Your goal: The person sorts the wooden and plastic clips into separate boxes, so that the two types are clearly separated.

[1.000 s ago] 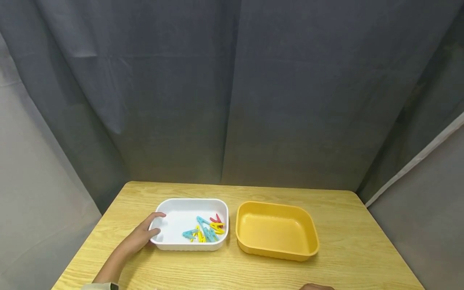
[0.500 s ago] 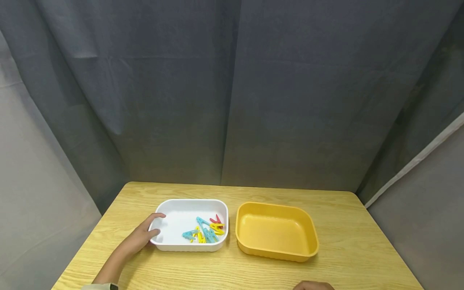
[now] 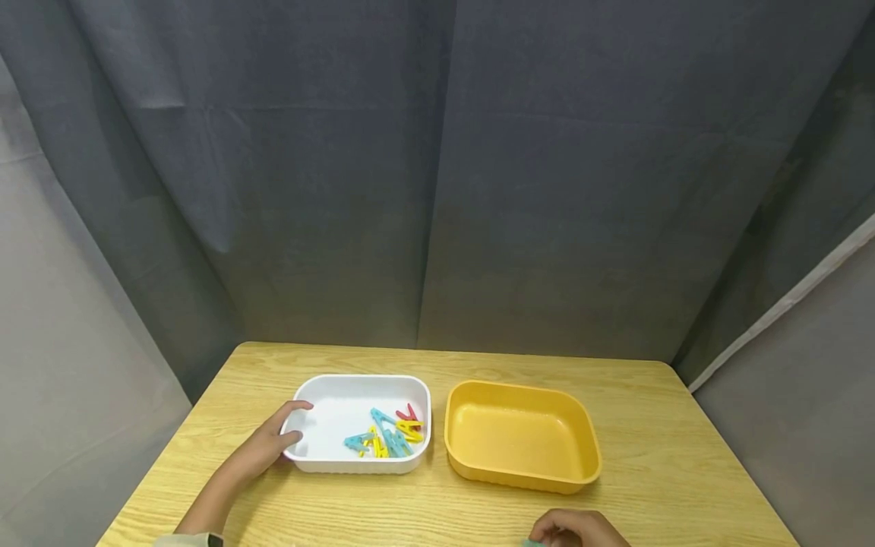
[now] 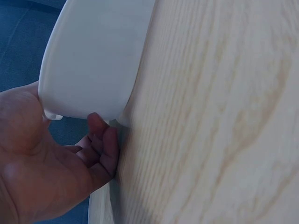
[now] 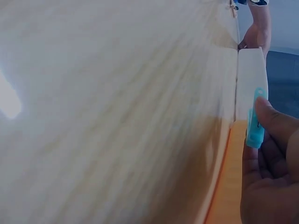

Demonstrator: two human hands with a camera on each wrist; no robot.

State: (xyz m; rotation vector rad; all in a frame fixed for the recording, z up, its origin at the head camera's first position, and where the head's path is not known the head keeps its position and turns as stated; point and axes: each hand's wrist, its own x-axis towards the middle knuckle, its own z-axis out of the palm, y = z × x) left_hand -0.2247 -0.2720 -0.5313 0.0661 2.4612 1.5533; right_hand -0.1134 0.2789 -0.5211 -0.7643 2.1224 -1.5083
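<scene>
My left hand [image 3: 263, 447] holds the left end of a white plastic tray [image 3: 324, 418], thumb and a finger over its rim. Up close in the left wrist view, curled fingers [image 4: 100, 144] press against the tray's end wall. Inside, toward the right, lie several clothespins: blue ones [image 3: 390, 439], yellow ones [image 3: 410, 431] and a red one [image 3: 408, 414]. Low at the head view's bottom edge is my right hand [image 3: 579, 526]. Between thumb and fingers it pinches a teal clothespin [image 5: 255, 126], mostly cut off in the head view.
Right of the white tray stands a yellow-orange tray [image 3: 522, 433] with nothing in it. Both rest on a wood-grain table [image 3: 328, 509]. Dark grey curtains [image 3: 328, 190] hang behind the table, and lighter cloth [image 3: 807, 425] flanks the sides.
My right hand has come farther into view from the bottom edge, moving up and slightly left, and the teal clothespin now shows. The left hand and both trays have stayed put.
</scene>
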